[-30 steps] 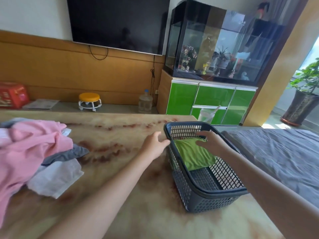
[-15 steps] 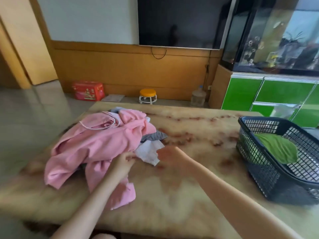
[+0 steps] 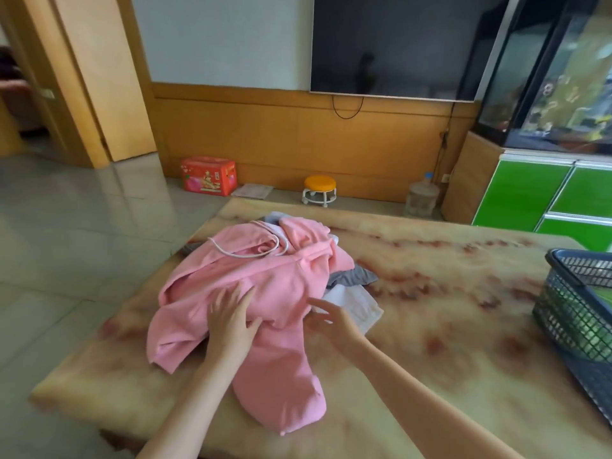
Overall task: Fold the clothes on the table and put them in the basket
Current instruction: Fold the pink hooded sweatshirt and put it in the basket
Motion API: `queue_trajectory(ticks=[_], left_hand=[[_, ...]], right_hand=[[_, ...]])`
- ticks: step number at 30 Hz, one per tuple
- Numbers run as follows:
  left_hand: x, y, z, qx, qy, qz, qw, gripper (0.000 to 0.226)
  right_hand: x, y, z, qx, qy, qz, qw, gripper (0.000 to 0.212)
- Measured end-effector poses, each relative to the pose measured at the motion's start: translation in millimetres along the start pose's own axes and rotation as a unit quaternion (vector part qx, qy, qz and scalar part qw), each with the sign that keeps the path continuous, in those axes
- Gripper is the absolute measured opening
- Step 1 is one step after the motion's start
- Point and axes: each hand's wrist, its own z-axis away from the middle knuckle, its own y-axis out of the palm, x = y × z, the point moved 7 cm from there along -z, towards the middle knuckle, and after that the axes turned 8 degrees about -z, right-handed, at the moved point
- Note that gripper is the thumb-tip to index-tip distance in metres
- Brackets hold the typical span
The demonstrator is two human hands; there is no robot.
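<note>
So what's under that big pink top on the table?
A grey cloth and a white cloth poke out beneath the pink top; anything else under it is covered.

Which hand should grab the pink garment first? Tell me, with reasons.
Left, probably. The left hand lies open on the middle of the pink garment; the right hand is open only at its edge, beside the white cloth.

wall tv (image 3: 394, 44), tiled floor (image 3: 66, 226), fish tank (image 3: 559, 71)
</note>
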Motion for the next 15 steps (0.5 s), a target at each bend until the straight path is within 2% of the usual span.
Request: queue_trajectory(ticks=[5, 8, 10, 12, 15], left_hand=[[8.1, 7.9, -7.4, -0.046, 0.019, 0.003, 0.999, 0.057], [13.2, 11.9, -7.0, -0.061, 0.019, 0.019, 0.998, 0.045], [17.7, 12.8, -5.7, -0.061, -0.003, 0.043, 0.997, 0.035], [21.2, 13.2, -4.5, -0.054, -0.021, 0.07, 0.996, 0.025], [17.3, 5.8, -2.3, -0.061, -0.027, 0.126, 0.99, 0.017]], right_hand=[[22.6, 26.6, -32.5, -0.015, -0.116, 0.199, 0.973, 0.039], [29.0, 37.9, -39.0, -0.086, -0.155, 0.235, 0.956, 0.034], [30.0, 45.0, -40.6, -0.103, -0.18, 0.249, 0.946, 0.023], [28.6, 46.0, -45.1, -0.099, -0.199, 0.266, 0.938, 0.019], [25.9, 33.9, -42.9, -0.04, -0.217, 0.274, 0.936, 0.024]])
